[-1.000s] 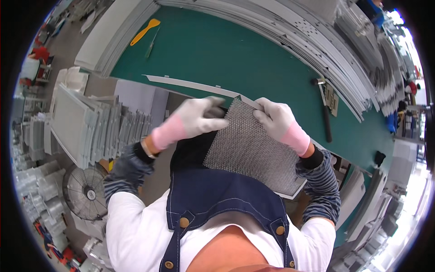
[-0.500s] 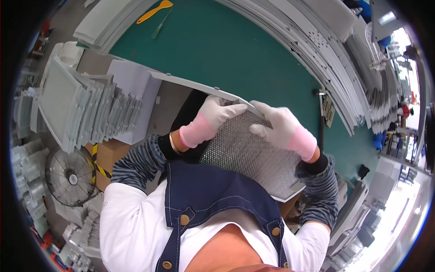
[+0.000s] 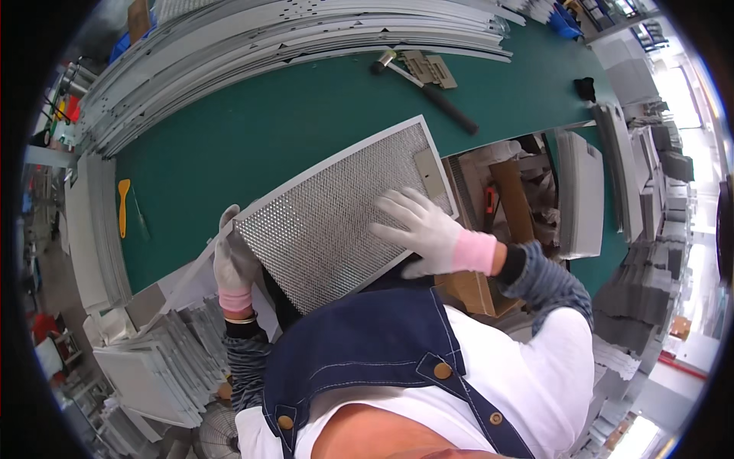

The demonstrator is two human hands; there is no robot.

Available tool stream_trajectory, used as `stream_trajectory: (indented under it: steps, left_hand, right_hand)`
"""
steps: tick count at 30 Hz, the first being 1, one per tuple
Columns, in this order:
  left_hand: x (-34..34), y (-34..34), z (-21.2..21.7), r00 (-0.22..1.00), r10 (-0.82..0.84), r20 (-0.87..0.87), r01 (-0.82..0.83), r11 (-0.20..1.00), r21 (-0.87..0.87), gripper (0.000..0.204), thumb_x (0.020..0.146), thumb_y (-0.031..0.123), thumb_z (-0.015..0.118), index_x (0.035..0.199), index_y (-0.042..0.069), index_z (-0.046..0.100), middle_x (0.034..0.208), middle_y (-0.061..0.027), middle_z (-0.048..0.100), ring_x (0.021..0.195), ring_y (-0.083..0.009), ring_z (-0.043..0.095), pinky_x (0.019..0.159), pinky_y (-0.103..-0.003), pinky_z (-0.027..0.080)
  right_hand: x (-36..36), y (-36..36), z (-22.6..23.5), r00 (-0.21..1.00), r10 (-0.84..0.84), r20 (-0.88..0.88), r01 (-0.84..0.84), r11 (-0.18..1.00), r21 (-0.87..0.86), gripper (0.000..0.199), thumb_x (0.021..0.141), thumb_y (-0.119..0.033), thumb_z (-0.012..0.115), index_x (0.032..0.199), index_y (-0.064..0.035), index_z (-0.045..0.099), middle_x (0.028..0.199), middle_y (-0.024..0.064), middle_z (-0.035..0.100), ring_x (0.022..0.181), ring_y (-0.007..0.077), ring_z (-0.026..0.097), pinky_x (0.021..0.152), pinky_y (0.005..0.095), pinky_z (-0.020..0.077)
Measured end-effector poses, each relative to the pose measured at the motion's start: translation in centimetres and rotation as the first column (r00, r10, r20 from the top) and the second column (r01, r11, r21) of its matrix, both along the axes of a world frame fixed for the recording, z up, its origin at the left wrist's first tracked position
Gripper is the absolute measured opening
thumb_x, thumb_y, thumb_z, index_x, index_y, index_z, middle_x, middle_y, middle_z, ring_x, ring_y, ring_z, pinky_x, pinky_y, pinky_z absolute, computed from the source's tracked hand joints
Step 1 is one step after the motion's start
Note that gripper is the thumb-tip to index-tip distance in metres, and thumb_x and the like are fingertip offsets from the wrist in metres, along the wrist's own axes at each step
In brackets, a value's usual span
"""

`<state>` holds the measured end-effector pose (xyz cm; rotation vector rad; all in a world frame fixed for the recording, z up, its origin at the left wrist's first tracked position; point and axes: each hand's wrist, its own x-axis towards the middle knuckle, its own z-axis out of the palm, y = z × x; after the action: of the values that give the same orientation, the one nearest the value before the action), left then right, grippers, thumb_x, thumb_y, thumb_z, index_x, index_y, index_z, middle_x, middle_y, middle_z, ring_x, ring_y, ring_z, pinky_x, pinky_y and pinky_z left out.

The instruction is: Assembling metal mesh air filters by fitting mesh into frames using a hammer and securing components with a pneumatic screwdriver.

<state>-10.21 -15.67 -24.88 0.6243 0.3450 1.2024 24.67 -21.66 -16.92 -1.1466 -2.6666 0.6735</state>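
Observation:
A mesh filter panel (image 3: 336, 206) with a silvery honeycomb-like face lies tilted across my lap and the table's near edge. White framing runs along its far and right edges. At its left corner, my left hand (image 3: 232, 264), in a white glove with a pink cuff, is closed around a thin white frame strip (image 3: 187, 281) that sticks out past the panel. Some of those fingers are hidden. My right hand (image 3: 419, 229), gloved alike, is spread with fingers apart over the right part of the mesh. Near it, a pale rectangular plate (image 3: 430, 177) sits at the panel's right end.
On the green table (image 3: 252, 134) lie a hammer (image 3: 436, 99), beige plates (image 3: 428, 69), a yellow scraper (image 3: 123, 206) and a thin tool (image 3: 141, 214). Long white strips (image 3: 267, 38) line the far side. Stacked panels (image 3: 172, 359) stand at lower left; an open cardboard box (image 3: 470, 294) is at right.
My view has turned to the right. The panel now lies flatter, mesh face up. My right hand has left the frame's edge and opened over the mesh; my left has moved to the left corner.

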Motion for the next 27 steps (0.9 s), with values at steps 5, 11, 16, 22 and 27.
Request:
stream_trajectory:
  steps: [5,11,16,22,27]
  left_hand:
    - [1.6,2.1,1.0,0.770,0.258,-0.584,-0.201,0.966,0.162,0.042,0.102,0.031,0.038,0.124,-0.004,0.047,0.128,-0.0209,0.056,0.123,-0.0281,0.050,0.107,-0.038,0.034]
    - [3.3,10.3,12.9,0.977,0.012,-0.213,0.088,0.887,0.453,0.066,0.098,0.056,0.037,0.130,0.000,0.045,0.133,-0.0158,0.054,0.124,-0.0301,0.050,0.111,-0.044,0.033]
    - [1.6,10.5,21.0,0.897,0.384,-0.218,-0.081,0.629,0.773,0.034,0.093,0.033,0.059,0.105,0.000,0.057,0.096,-0.0106,0.063,0.086,-0.0230,0.061,0.080,-0.039,0.049]
    - [11.1,5.4,27.9,0.280,0.889,-0.362,0.234,0.303,0.924,0.032,0.088,0.022,0.069,0.076,0.003,0.047,0.062,-0.0093,0.056,0.047,-0.0169,0.055,0.044,-0.024,0.041]
    - [3.9,9.8,23.3,0.332,0.911,0.243,0.246,-0.332,0.911,0.027,0.082,-0.005,0.057,0.108,-0.001,0.062,0.086,-0.0119,0.060,0.067,-0.0218,0.058,0.061,-0.028,0.046]
  right_hand:
    - [0.4,-1.8,-5.1,0.995,-0.073,0.064,0.036,0.891,0.453,0.050,0.071,-0.014,0.067,0.120,-0.0089,0.058,0.126,0.0177,0.050,0.124,0.0365,0.047,0.105,0.0515,0.0389]
    - [1.7,5.8,5.6,0.907,-0.156,-0.391,0.351,0.793,0.498,0.024,0.084,-0.003,0.057,0.107,-0.0030,0.064,0.103,0.0121,0.066,0.089,0.0272,0.066,0.075,0.0327,0.0543]
    - [2.1,9.2,14.7,0.650,-0.239,-0.721,0.293,0.955,-0.052,0.029,0.089,-0.022,0.071,0.100,0.0040,0.066,0.079,0.0012,0.066,0.069,0.0066,0.060,0.062,0.0248,0.0488]
    - [3.0,12.4,-2.7,0.461,-0.386,-0.800,0.467,0.871,-0.151,0.042,0.090,-0.035,0.069,0.071,0.0004,0.057,0.063,-0.0051,0.050,0.063,0.0065,0.043,0.053,0.0263,0.0335]
    - [-1.4,10.9,4.4,0.521,-0.309,-0.796,0.502,0.865,-0.008,0.059,0.091,-0.048,0.063,0.055,-0.0022,0.053,0.049,-0.0072,0.042,0.046,0.0039,0.036,0.042,0.0231,0.0236]
